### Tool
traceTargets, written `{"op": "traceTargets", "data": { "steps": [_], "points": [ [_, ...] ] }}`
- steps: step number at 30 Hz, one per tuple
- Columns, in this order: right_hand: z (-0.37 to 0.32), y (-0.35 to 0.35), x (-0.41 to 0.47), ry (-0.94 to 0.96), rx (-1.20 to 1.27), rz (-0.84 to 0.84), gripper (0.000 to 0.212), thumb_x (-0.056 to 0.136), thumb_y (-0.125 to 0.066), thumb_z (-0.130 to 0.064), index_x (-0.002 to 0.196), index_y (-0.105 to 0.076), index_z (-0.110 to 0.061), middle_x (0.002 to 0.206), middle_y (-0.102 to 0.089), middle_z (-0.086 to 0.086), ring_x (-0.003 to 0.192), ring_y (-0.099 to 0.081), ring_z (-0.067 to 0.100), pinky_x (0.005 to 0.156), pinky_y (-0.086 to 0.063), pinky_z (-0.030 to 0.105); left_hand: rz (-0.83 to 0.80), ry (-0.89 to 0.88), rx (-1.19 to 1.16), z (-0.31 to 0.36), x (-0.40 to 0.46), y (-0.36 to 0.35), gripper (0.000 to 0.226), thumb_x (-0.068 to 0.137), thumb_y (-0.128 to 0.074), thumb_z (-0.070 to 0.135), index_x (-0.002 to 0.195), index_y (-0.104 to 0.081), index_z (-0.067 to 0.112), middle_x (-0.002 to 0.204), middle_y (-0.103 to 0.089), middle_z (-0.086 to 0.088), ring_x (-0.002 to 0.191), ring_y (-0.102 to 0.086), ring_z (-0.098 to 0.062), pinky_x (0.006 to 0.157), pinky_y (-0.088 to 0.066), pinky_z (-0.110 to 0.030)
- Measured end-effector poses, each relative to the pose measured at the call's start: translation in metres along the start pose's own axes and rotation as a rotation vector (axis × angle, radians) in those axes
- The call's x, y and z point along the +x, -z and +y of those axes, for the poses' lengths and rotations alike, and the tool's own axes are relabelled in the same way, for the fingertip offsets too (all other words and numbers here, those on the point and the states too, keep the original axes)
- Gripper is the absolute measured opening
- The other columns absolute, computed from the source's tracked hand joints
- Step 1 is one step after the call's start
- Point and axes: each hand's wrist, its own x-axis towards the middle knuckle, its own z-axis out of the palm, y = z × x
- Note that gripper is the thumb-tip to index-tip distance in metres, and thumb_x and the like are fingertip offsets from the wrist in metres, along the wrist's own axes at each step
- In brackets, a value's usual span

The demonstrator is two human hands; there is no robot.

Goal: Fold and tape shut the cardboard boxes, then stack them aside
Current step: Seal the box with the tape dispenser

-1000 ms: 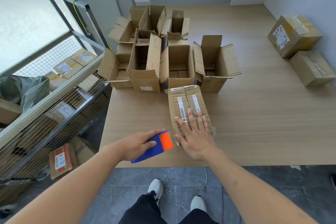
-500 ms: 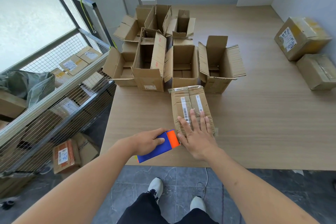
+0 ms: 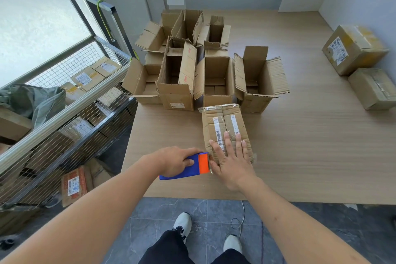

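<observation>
From the head camera, the right hand [image 3: 232, 165] is lying flat with fingers straight and spread, pressing down on the near end of the closed box [image 3: 225, 128]. The left hand [image 3: 174, 162] is curling round the blue and orange tape dispenser [image 3: 194, 166], holding its orange end against the near left corner of the closed box. Both forearms are reaching forward from the bottom of the view.

The closed box is lying on the wooden counter [image 3: 300, 146], near its front edge, with white barcode labels along its top. Just behind the closed box a cluster of open boxes [image 3: 214, 75] is standing with flaps up. Well to the right of the closed box, two sealed boxes [image 3: 360, 64] are sitting against the wall. Left of the closed box, beyond the counter edge, a wire mesh cart [image 3: 64, 103] is holding more parcels. Grey tiled floor [image 3: 214, 216] is showing below the counter.
</observation>
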Motion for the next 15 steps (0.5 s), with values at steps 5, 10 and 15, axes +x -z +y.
{"op": "traceTargets", "data": {
  "steps": [5,10,15],
  "points": [
    [0.0,-0.008,0.0,0.002,0.003,0.057,0.074,0.083,0.01,-0.069,0.154,0.019,-0.049,0.164,0.035,0.006,0.144,0.043,0.036,0.122,0.021,0.051,-0.01,0.022,-0.273,-0.01,-0.003,-0.026,0.048,0.108,-0.037,0.039,0.152,-0.026,0.053,0.144,-0.053,0.004,0.123,-0.051,-0.024,0.105,-0.037,-0.041],
    [0.0,-0.008,-0.001,0.0,0.003,0.071,0.071,0.086,0.008,-0.069,0.154,0.02,-0.049,0.163,0.036,0.006,0.143,0.044,0.035,0.121,0.023,0.049,0.021,0.005,-0.201,-0.01,0.004,-0.024,0.048,0.109,-0.036,0.041,0.154,-0.024,0.051,0.132,-0.058,-0.001,0.113,-0.054,-0.027,0.097,-0.041,-0.041],
    [-0.001,-0.004,-0.001,-0.003,0.0,0.05,0.063,0.104,-0.016,-0.062,0.156,0.018,-0.047,0.163,0.037,0.006,0.144,0.043,0.034,0.123,0.019,0.051,0.181,-0.063,0.035,-0.014,-0.001,-0.031,0.051,0.108,-0.029,0.048,0.154,-0.009,0.059,0.105,-0.052,-0.005,0.096,-0.054,-0.026,0.085,-0.04,-0.039]
  ]
}}
